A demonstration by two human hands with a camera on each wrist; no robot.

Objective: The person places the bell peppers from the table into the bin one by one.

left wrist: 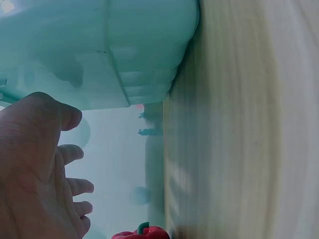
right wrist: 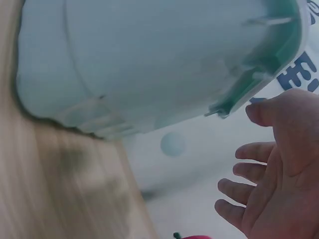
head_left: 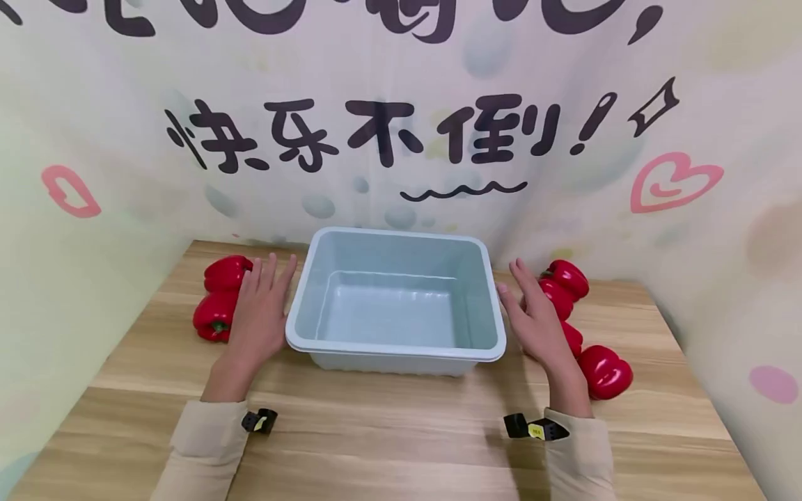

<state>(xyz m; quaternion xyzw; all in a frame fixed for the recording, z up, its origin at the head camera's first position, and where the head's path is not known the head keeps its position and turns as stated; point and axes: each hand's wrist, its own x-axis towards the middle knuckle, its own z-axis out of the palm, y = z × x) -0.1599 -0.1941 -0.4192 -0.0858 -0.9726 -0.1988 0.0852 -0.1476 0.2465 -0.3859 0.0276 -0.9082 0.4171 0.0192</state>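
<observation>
An empty pale blue plastic tub [head_left: 401, 349] stands on the wooden table between my two hands. My left hand [head_left: 260, 316] is at the tub's left side, fingers extended toward the back wall. In the left wrist view its thumb is right at the tub's wall [left wrist: 60, 59]. On the other side, my right hand [head_left: 535, 323] has its fingers spread, thumb close to the right rim. The right wrist view shows that open palm [right wrist: 284, 184] beside the tub's wall [right wrist: 134, 64]. Neither hand holds anything.
Two red bell peppers, one behind [head_left: 227, 273] and one in front [head_left: 215, 316], lie left of my left hand. Several more, including a front one [head_left: 605, 372], lie beyond my right hand. A printed cloth [head_left: 376, 195] hangs behind the table [head_left: 388, 445].
</observation>
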